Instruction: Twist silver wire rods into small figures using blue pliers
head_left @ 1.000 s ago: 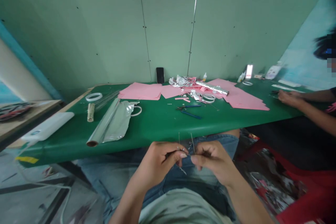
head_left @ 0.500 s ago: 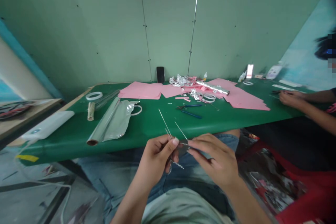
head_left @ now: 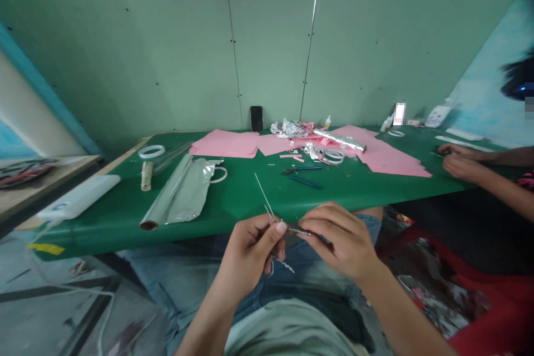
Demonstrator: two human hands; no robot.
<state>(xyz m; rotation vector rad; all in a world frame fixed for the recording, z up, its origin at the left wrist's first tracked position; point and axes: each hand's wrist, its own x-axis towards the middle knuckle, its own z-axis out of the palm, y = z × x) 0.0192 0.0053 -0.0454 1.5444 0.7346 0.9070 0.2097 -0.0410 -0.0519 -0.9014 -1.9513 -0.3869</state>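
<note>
My left hand (head_left: 252, 247) pinches a bundle of thin metal wires (head_left: 264, 198) between thumb and fingers, in front of the green table's near edge. One wire end sticks up to the left over the table; a twisted end hangs below my thumb. My right hand (head_left: 340, 239) is closed on the same wires from the right, its fingertips almost touching my left thumb. Both hands hover over my lap, above blue jeans.
On the green table (head_left: 250, 194) lie a foil roll (head_left: 177, 197), blue pliers (head_left: 302, 173), pink paper sheets (head_left: 375, 153), crumpled foil (head_left: 287, 129), tape rings (head_left: 151, 151) and a black phone (head_left: 256, 118). Another person's hands (head_left: 456, 160) work at the right. A red stool (head_left: 479, 300) stands at lower right.
The wires swung from upright to leaning left. My right hand moved up and closer to my left hand, covering one wire end.
</note>
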